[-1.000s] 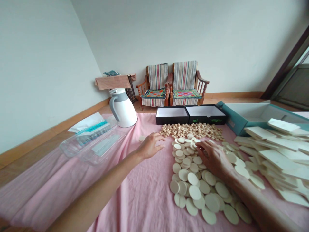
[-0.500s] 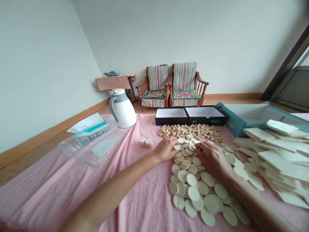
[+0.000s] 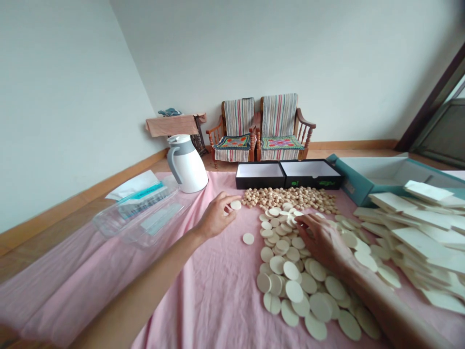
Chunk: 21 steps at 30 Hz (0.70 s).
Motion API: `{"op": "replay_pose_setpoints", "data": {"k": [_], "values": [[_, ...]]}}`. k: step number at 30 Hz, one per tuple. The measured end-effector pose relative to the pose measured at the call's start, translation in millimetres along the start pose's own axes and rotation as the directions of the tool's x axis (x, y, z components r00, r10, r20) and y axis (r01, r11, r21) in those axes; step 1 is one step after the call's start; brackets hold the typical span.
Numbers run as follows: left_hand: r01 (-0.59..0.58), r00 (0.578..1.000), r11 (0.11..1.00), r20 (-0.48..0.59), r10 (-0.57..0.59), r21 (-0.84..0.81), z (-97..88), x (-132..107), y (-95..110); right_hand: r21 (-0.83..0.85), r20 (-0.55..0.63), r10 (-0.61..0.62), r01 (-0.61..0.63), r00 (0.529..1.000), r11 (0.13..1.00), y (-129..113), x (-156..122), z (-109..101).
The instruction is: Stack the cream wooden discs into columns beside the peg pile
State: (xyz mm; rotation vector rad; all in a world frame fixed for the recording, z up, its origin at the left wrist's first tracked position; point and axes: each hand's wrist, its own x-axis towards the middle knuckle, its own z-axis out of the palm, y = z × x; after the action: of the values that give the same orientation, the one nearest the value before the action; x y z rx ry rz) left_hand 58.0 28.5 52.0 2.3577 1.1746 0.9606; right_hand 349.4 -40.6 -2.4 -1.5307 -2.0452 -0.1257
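My left hand (image 3: 218, 215) is over the pink cloth, thumb and fingers pinching a small pale wooden disc (image 3: 236, 205) by its edge. Close to it, one loose disc (image 3: 248, 238) lies flat on the cloth. My right hand (image 3: 321, 237) rests over a spread pile of round wooden discs (image 3: 290, 269), its fingers curled down at the pile's far end. Whatever is between those fingertips is hidden. Behind the pile lie many small wooden beads (image 3: 290, 198). The short disc stacks at the left are covered by my left hand.
A white jug (image 3: 191, 167) and clear plastic cases (image 3: 136, 213) are on the left. Two black trays (image 3: 259, 182) stand behind the beads. At right are a teal box (image 3: 358, 186) and stacked wooden plates (image 3: 417, 242). Two armchairs (image 3: 279, 116) stand by the wall.
My left hand has moved left, away from the disc pile, with a disc in its fingers. A single disc on the cloth now shows. My right hand has stayed almost in place.
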Motion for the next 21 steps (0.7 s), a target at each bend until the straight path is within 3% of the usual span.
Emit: {"op": "replay_pose_setpoints", "data": {"k": [4,7,13,21], "values": [[0.058,0.996,0.993,-0.071,-0.051,0.102,-23.2,-3.0,-18.3,0.001,0.012,0.015,-0.015,1.000,1.000,0.5,-0.4,0.8],[0.066,0.995,0.970,-0.092,-0.045,0.235,-28.5,-5.7,-27.1,0.008,0.020,0.017,-0.017,1.000,1.000,0.6,-0.6,1.2],[0.095,0.991,0.888,-0.125,-0.042,0.450,-14.7,-9.9,-30.9,-0.003,0.019,0.013,-0.013,1.000,1.000,0.7,-0.5,0.8],[0.089,0.995,0.865,-0.092,-0.049,0.495,-5.2,-7.0,-32.2,-0.003,0.024,0.009,-0.009,1.000,1.000,2.1,-0.8,2.3]]}}
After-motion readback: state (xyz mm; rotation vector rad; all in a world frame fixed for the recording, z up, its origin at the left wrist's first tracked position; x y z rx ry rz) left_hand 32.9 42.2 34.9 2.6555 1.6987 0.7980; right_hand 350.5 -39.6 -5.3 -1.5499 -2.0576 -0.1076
